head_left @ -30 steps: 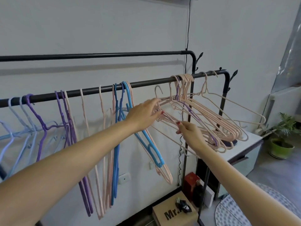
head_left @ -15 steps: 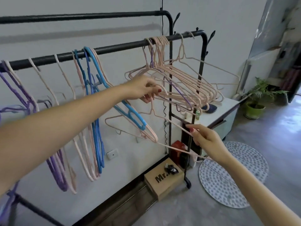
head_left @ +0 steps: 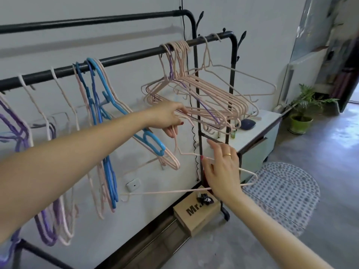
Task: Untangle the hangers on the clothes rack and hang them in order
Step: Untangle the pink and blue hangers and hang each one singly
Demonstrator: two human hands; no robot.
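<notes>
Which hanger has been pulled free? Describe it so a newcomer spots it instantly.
Start at the front black rail, then drop below the pink bundle hooked on its right end. The free pink hanger is off the rail, gripped by both hands, left at its hook.

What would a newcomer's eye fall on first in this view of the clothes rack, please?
Probably the two hands at centre: the left hand grips the neck of a loose pink hanger below the rail, and the right hand holds its shoulder wire. Just above, a tangled bunch of pink hangers crowds the right end of the front rail.
</notes>
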